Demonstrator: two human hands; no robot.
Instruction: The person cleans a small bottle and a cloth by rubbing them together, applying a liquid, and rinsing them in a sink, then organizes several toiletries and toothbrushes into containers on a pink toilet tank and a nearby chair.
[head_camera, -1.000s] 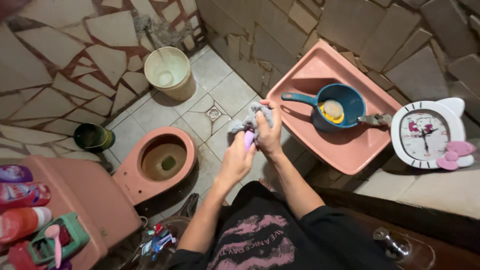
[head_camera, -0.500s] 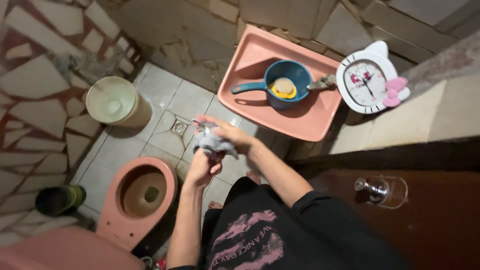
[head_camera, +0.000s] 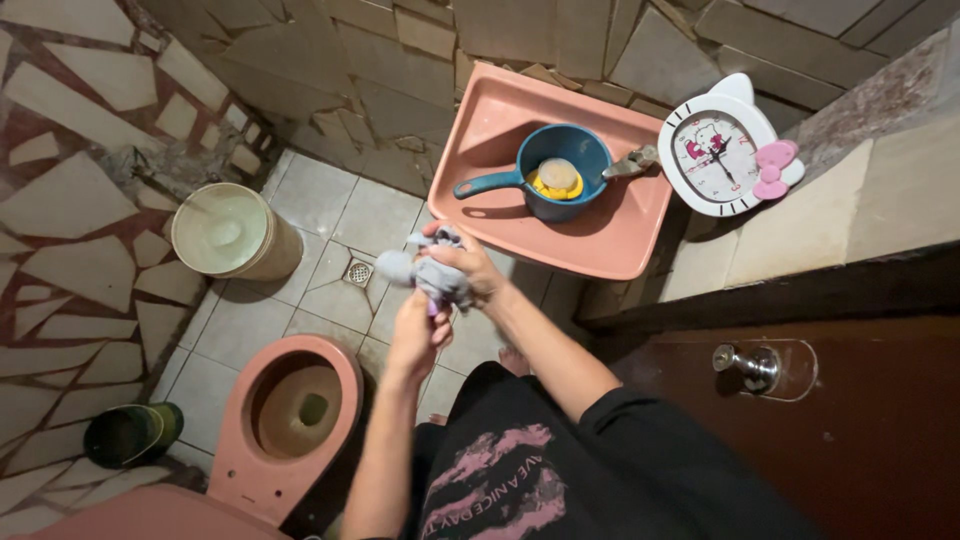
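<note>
We have both hands closed on one bundle: our right hand (head_camera: 470, 272) is pressed over the top of the grey cloth (head_camera: 425, 272), our left hand (head_camera: 418, 335) grips from beneath, pinching a small purple thing (head_camera: 432, 307) that barely shows under the cloth. The bundle runs left to right, its loose end sticking out left, toward the floor drain (head_camera: 358, 272). It sits between the hands, just near of the pink basin (head_camera: 600, 245), with the pink toilet bowl (head_camera: 262, 455) nearer and to the left.
</note>
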